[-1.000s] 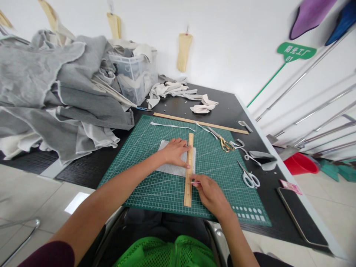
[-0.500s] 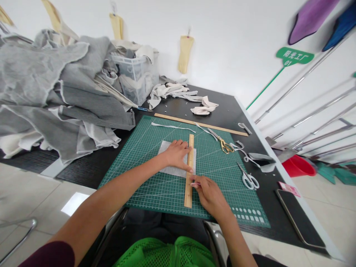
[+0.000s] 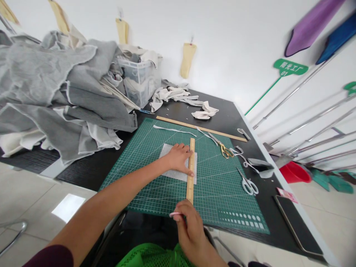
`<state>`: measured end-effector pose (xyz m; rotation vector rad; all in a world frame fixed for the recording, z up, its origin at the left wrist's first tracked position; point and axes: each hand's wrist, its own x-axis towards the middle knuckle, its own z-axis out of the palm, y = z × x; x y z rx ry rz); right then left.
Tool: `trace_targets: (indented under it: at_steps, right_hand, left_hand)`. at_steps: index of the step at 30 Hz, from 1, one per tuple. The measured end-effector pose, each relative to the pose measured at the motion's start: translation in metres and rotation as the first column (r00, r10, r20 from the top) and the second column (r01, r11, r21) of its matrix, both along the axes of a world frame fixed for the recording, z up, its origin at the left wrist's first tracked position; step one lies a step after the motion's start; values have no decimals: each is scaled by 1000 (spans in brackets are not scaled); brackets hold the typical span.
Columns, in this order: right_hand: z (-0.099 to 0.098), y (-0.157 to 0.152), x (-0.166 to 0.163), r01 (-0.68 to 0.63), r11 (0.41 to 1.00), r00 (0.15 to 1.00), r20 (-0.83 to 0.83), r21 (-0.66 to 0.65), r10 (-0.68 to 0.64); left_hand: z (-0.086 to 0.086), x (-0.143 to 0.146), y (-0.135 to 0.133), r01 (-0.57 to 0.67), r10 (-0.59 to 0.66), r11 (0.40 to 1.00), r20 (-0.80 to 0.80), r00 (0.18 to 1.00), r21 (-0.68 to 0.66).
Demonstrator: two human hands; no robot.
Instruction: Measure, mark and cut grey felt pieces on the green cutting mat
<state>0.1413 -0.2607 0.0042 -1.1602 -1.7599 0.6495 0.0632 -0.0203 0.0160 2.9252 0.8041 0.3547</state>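
While flat left hand (image 3: pixel 178 158) pins slim wooden ruler (image 3: pixel 190 185), right hand (image 3: pixel 191 233) pinches pink marker (image 3: pixel 174 214).

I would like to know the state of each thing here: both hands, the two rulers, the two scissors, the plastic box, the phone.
left hand: fingers flat, pressing the short ruler and white fabric piece
right hand: closed on a pink stick
short ruler: flat on the mat, held down
long ruler: lying flat, untouched
gold scissors: shut
white scissors: shut
plastic box: lidless, holding fabric
phone: screen dark
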Motion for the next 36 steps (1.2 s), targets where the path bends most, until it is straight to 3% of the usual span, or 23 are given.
trace_targets:
  at_steps: [3,8,12,15,18,25,29,36]
  right_hand:
    - [3,-7,-18,28,994,990,-131,-110,-42]
    - [23,7,-12,-65,992,976,-212,-111,41]
    - [45,63,16,-58,998,995,-81,-8,57]
    - [51,120,44,109,993,994,-16,36,-109]
    - [43,163,76,301,952,953,24,50,-303]
    - [1,190,132,380,924,923,75,-37,-376]
    - [-8,196,136,390,919,916,134,-65,-379]
    - [-2,199,127,391,920,890,260,-14,-374]
  left_hand:
    - [-1,0,0,0,0,1000,7,1000,-5]
    - [-2,0,1,-2,2,1000,9,1000,4]
    - [-1,0,0,18,-18,1000,8,1000,20]
    - [-2,2,0,-5,5,1000,8,1000,14]
    - [-4,3,1,-18,17,1000,30,999,18]
    - [-4,1,1,7,-9,999,58,998,42]
    - [-4,1,1,4,-5,1000,46,999,26]
    - [-2,2,0,7,-7,1000,34,999,16]
